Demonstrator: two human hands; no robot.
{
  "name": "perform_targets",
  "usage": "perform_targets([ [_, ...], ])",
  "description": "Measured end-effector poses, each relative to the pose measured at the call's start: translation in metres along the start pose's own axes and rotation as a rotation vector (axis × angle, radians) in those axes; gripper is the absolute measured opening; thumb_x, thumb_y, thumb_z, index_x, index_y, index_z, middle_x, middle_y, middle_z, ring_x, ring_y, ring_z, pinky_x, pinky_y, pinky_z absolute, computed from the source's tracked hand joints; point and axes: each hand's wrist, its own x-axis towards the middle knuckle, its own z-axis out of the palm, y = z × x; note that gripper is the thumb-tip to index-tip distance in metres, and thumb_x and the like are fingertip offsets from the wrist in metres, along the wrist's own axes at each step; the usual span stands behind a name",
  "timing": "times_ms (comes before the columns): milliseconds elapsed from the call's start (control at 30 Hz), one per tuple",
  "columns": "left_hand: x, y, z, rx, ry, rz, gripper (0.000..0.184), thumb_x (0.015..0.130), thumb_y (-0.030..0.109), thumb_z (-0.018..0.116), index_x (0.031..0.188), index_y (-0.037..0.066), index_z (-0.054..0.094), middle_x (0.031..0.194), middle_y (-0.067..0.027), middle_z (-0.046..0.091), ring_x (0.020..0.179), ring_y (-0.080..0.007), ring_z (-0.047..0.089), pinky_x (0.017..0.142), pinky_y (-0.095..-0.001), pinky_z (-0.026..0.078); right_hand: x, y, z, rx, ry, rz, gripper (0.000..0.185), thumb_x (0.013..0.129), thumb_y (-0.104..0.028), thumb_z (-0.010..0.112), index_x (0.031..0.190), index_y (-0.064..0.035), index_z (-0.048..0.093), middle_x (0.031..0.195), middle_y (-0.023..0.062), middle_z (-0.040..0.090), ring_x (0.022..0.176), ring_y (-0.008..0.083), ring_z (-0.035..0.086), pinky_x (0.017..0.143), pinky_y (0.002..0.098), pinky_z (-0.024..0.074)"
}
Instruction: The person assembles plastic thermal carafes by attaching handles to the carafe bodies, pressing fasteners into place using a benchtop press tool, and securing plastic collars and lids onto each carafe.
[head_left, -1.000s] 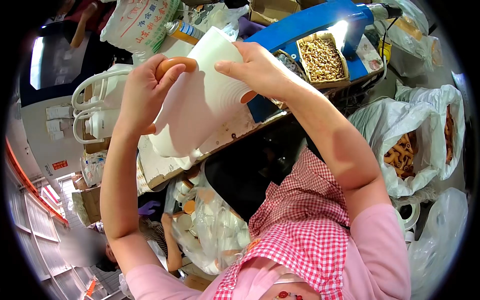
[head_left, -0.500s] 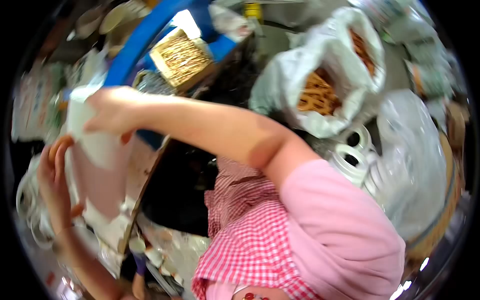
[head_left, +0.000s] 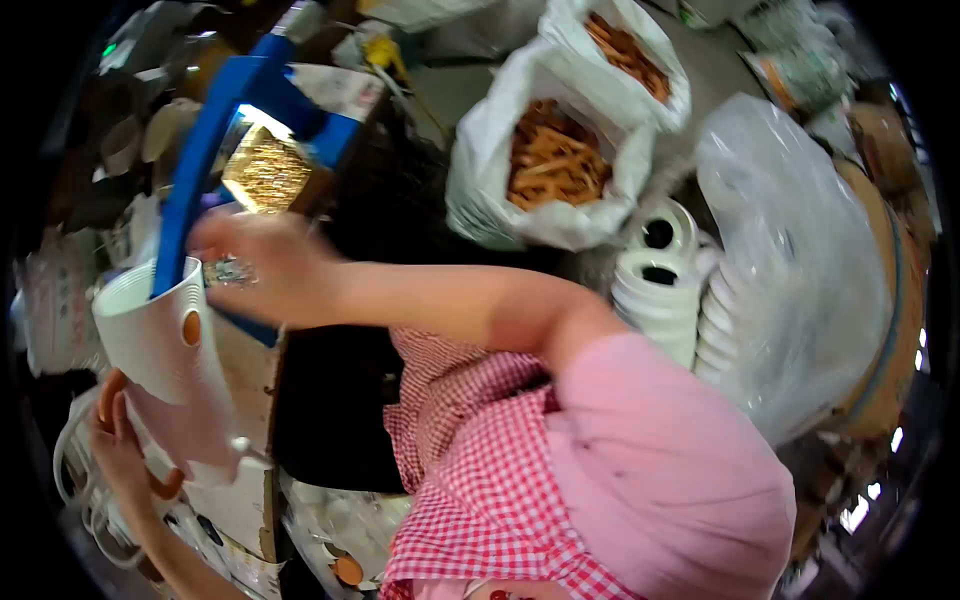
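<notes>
A tall white tubular container [head_left: 155, 330] stands at the left, its open top turned up and slightly tilted. A blue bar [head_left: 185, 190] reaches down into its mouth. On the container's near left side is my left hand [head_left: 122, 455], thumb and fingers curved against the wall; orange shows at the thumb and one finger. An orange oval spot marks the container near its rim. My right hand [head_left: 265, 265] is beside the rim and the blue bar, smeared by motion; whether its fingers hold anything cannot be made out.
Behind the blue bar is a box of shiny golden pieces [head_left: 268, 170]. White sacks [head_left: 470, 170] hold orange-brown pieces. White ring-shaped parts [head_left: 655, 290] are stacked at right, near a large clear plastic bag [head_left: 790, 260]. A worktable edge [head_left: 270, 430] runs beside the container.
My right hand has left the container's top and moved right. The view has shifted, and the blue bar now shows inside the container's mouth. My left hand stays on its side.
</notes>
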Motion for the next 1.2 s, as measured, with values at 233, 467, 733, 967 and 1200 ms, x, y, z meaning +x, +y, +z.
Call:
perform_targets([
  [233, -0.169, 0.067, -0.007, -0.322, 0.011, -0.59, 0.026, 0.09, 0.016, 0.07, 0.114, 0.008, 0.075, 0.082, 0.0021, 0.067, 0.068, -0.0068, 0.055, 0.066, -0.0256, 0.051, -0.172, -0.062, -0.287, -1.322, -0.741, 0.667, 0.073, 0.071, -0.018, 0.083, 0.136, -0.0086, 0.051, 0.13, 0.0298, 0.051, 0.121, 0.0477, 0.051, 0.101, 0.0529, 0.0427],
  [467, -0.221, 0.095, 0.093, -0.78, -0.045, -0.444, 0.026, 0.089, 0.019, 0.076, 0.109, 0.003, 0.069, 0.083, 0.0015, 0.064, 0.072, -0.0046, 0.056, 0.064, -0.0243, 0.049, -0.243, -0.11, -0.317, -1.398, -0.983, 0.572, 0.036, 0.093, -0.023, 0.057, 0.115, 0.0042, 0.063, 0.109, 0.0296, 0.066, 0.093, 0.0418, 0.066, 0.082, 0.0481, 0.0531],
  [733, -0.231, 0.091, 0.143, -0.579, 0.142, -0.084, 0.028, 0.092, 0.013, 0.07, 0.117, 0.004, 0.062, 0.09, -0.0003, 0.061, 0.077, -0.0094, 0.058, 0.067, -0.0255, 0.049, -0.114, -0.124, -0.308, -1.676, -0.483, 0.882, 0.069, 0.067, -0.015, 0.082, 0.128, -0.0064, 0.051, 0.122, 0.0239, 0.05, 0.107, 0.044, 0.056, 0.094, 0.0461, 0.0453],
  [967, -0.26, 0.071, 0.148, -0.984, 0.29, -0.422, 0.034, 0.098, 0.004, 0.055, 0.131, 0.005, 0.046, 0.094, -0.0089, 0.065, 0.08, -0.0159, 0.071, 0.056, -0.028, 0.053, -0.2, 0.09, -0.258, 0.505, 0.436, 1.148, 0.055, 0.105, -0.031, 0.049, 0.149, 0.0, 0.04, 0.146, 0.0187, 0.051, 0.132, 0.0345, 0.052, 0.111, 0.0436, 0.04],
  [1200, -0.28, 0.074, 0.155, -1.073, 0.433, -0.521, 0.029, 0.099, 0.008, 0.056, 0.126, 0.004, 0.047, 0.081, -0.0055, 0.065, 0.072, -0.0139, 0.071, 0.052, -0.0233, 0.05, -0.191, 0.014, -0.162, -0.88, -0.828, -0.025, 0.063, 0.077, -0.018, 0.078, 0.134, -0.0027, 0.057, 0.119, 0.0212, 0.06, 0.11, 0.0399, 0.055, 0.095, 0.0496, 0.0442],
])
